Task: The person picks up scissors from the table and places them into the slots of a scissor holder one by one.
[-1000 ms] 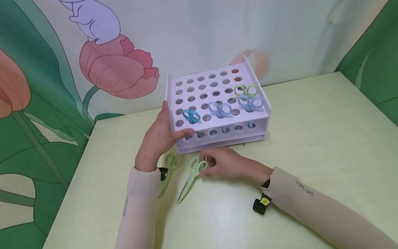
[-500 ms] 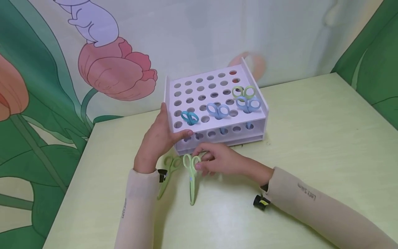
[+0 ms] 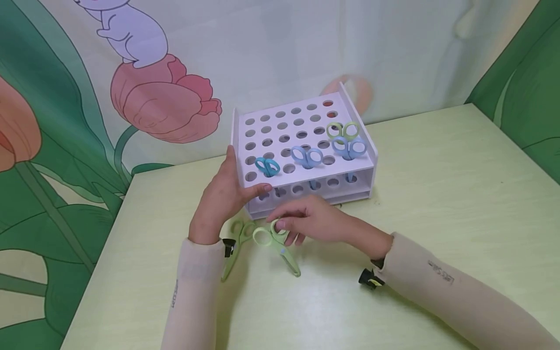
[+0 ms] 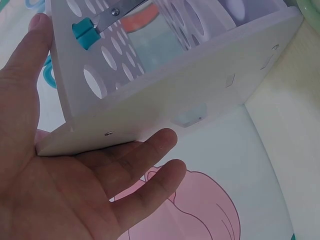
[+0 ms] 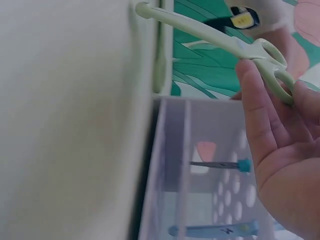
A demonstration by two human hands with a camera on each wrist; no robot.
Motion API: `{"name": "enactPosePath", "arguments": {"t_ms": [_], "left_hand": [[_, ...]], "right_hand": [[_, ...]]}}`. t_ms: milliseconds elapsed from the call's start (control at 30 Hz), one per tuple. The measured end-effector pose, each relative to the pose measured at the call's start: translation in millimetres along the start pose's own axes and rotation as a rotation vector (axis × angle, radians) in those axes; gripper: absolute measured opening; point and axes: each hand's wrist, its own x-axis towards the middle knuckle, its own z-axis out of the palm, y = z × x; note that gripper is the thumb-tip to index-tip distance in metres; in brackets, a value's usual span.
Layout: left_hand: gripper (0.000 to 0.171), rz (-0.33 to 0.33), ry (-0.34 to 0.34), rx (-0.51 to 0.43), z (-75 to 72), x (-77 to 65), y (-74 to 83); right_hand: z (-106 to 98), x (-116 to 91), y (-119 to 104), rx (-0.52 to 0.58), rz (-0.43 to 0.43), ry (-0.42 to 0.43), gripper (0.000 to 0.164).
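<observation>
My left hand (image 3: 218, 199) grips the left end of a white rack (image 3: 258, 138) with rows of round holes, thumb over its front edge, fingers along the side panel. Just in front of the rack, my right hand (image 3: 317, 218) pinches light green scissors (image 3: 286, 255) by one handle ring. Their blade slants down to the right in the head view; in the right wrist view the scissors (image 5: 210, 32) hang clear of the hand's palm. Darker green scissors (image 3: 232, 255) lie beside my left wrist, partly hidden by it.
Teal scissors (image 3: 268, 166), two blue pairs including the middle scissors (image 3: 307, 158), and green scissors (image 3: 342, 131) stand handles-up in the rack. The pale green table (image 3: 437, 194) meets a printed backdrop (image 3: 271, 48) behind the rack.
The right hand's light green scissors have turned, their tip swinging from lower left to lower right. The left hand and rack stay in place.
</observation>
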Motion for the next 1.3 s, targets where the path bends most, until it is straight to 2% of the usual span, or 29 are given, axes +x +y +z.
{"name": "enactPosePath", "arguments": {"t_ms": [300,500,700,967,1167,1300], "left_hand": [[0.112,-0.005,-0.006,0.016,-0.8,0.1,0.9],[0.114,-0.052,-0.018,0.039,-0.6,0.1,4.6],[0.124,-0.112,-0.041,0.073,-0.8,0.0,5.5],[0.127,-0.151,-0.056,0.099,0.0,-0.9,4.3],[0.13,-0.16,-0.059,0.104,-0.8,0.4,5.1],[0.13,-0.156,-0.058,0.093,-1.4,0.4,4.6]], "right_hand": [[-17.3,-4.6,-21.5,0.0,-0.057,0.117,0.026],[-31.9,-7.4,-37.7,-0.01,-0.135,0.233,0.024],[-50.4,-8.0,-58.4,-0.038,-0.224,0.392,0.014],[-67.1,-2.8,-79.4,0.034,-0.257,0.599,0.014],[-79.3,0.7,-91.1,0.187,-0.375,0.725,0.012],[-83.4,6.8,-93.0,0.181,-0.396,0.838,0.011]]}}
